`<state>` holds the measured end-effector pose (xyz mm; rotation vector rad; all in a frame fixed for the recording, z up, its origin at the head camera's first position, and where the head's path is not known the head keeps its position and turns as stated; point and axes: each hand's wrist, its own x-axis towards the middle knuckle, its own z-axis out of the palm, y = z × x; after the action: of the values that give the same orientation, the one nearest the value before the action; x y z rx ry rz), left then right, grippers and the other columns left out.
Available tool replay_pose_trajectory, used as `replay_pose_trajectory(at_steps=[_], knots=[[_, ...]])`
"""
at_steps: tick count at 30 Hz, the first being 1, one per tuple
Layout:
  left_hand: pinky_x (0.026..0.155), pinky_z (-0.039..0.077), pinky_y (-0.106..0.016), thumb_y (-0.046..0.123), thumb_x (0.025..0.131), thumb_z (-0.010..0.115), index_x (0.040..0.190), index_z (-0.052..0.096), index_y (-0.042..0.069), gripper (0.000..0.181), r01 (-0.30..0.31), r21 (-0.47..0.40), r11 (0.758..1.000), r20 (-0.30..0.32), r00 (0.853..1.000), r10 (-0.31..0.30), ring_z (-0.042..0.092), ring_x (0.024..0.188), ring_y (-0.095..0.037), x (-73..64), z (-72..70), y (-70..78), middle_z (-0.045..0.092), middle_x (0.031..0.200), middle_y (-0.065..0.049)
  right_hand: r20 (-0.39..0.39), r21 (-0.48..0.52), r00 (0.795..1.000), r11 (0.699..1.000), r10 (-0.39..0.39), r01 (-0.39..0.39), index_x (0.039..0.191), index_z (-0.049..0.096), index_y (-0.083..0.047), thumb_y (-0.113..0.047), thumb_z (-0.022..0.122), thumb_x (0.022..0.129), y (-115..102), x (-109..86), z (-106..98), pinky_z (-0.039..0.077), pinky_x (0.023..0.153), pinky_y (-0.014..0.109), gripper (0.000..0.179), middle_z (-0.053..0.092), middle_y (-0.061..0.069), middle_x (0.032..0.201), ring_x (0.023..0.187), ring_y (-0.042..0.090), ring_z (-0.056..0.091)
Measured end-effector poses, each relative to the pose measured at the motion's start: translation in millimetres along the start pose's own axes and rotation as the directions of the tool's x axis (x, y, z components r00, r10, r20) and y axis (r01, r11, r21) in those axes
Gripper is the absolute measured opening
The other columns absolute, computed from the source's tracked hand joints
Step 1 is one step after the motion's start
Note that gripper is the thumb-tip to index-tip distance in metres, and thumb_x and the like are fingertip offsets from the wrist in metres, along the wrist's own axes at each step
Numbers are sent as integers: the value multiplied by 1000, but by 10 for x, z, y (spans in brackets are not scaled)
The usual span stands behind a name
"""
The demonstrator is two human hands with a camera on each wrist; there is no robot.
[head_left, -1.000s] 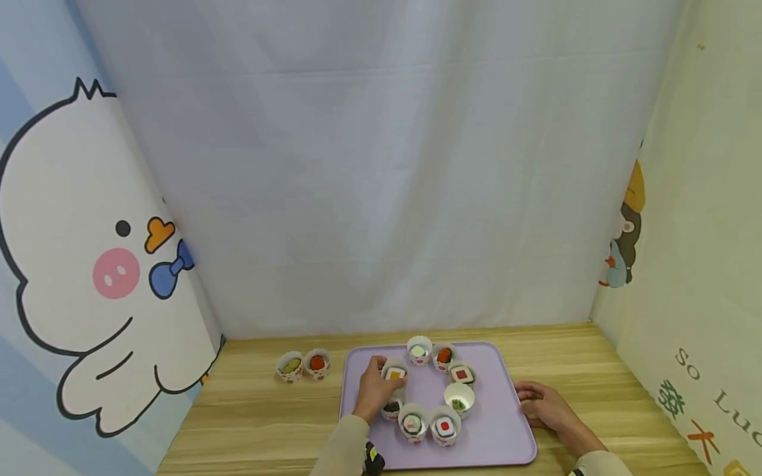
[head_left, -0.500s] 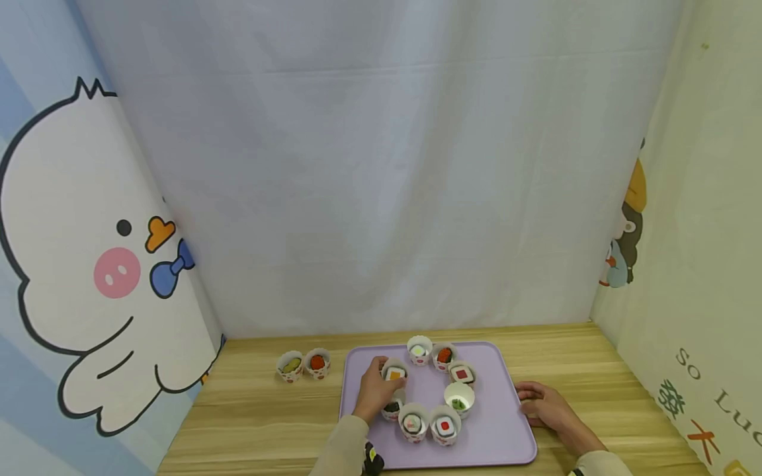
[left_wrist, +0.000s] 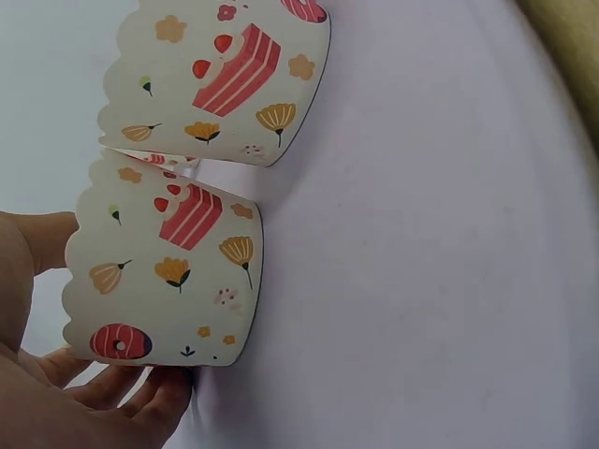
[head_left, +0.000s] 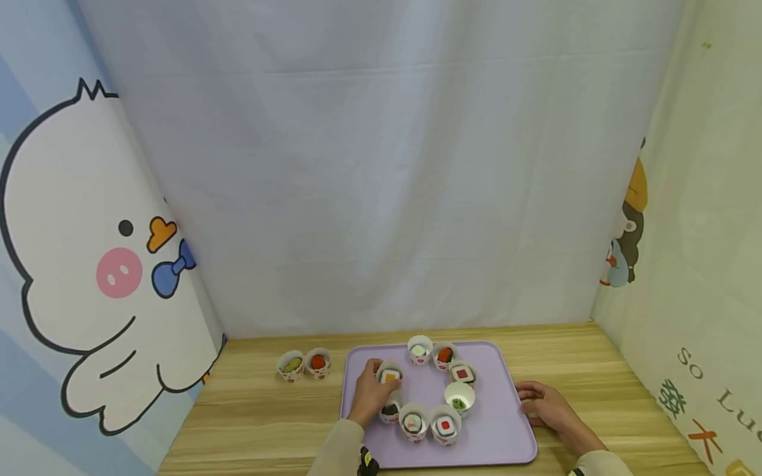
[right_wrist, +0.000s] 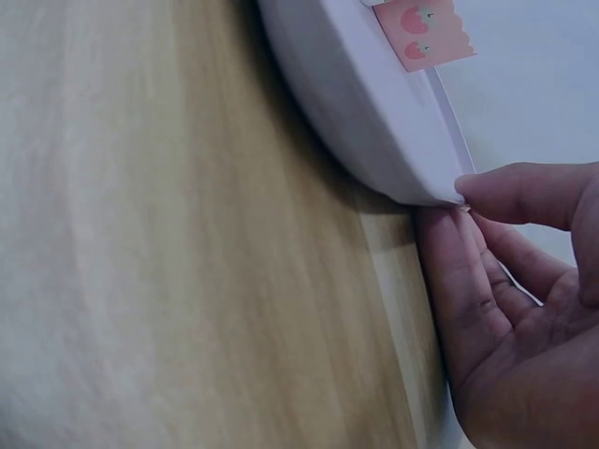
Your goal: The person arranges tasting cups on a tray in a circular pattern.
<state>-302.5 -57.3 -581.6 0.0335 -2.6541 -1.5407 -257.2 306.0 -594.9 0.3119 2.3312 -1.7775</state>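
Observation:
My left hand (head_left: 368,396) grips a paper baking cup (left_wrist: 173,267) printed with cake slices and flowers. Inside it, in the head view, shows a white toy sushi piece (head_left: 390,375) with an orange centre. The cup is at the left side of a lilac tray (head_left: 500,439), its base close to the tray surface. Just in front of it is another cup with a dark filling (head_left: 389,410), partly hidden by the hand. At the tray's right edge my right hand (head_left: 549,408) pinches the rim (right_wrist: 440,192) between thumb and fingers.
Several more cups form a ring on the tray, including one with a red-centred piece (head_left: 445,426) and one with green bits (head_left: 459,400). Left of the tray, two filled cups (head_left: 290,367) stand on the wooden table (head_left: 256,423). A pale curtain (head_left: 381,198) hangs behind.
The left hand has shifted slightly left with its cup, and the dark-filled cup in front has moved slightly left too. My right hand stays at the tray rim.

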Motion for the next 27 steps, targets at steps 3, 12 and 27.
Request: replay_pose_trajectory(at_steps=[3, 12, 27], knots=[[78, 51, -40, 18, 78, 79, 118, 54, 2, 50, 1, 9, 1000, -4, 1000, 0, 60, 94, -23, -8, -8, -20, 66, 106, -13, 0, 0, 1000, 1000, -2, 2, 134, 49, 9, 7, 60, 78, 5, 9, 2, 56, 69, 34, 56, 61, 5, 103, 84, 15, 59], [84, 51, -44, 21, 80, 77, 124, 52, -1, 55, 21, 19, 1000, -23, 1000, -21, 61, 99, -26, -52, -47, -39, 65, 112, -15, 6, 7, 1000, 1000, -11, 11, 134, 48, 10, 8, 60, 80, 30, 34, 8, 56, 68, 35, 56, 60, 5, 102, 84, 15, 59], [85, 51, -47, 19, 79, 76, 122, 52, -2, 54, 1, -7, 1000, -118, 993, -1, 62, 100, -30, -111, -96, -96, 63, 113, -19, -5, 3, 1000, 1000, -11, 11, 133, 49, 10, 7, 61, 78, 17, 30, 13, 56, 69, 35, 57, 61, 4, 100, 84, 15, 60]])
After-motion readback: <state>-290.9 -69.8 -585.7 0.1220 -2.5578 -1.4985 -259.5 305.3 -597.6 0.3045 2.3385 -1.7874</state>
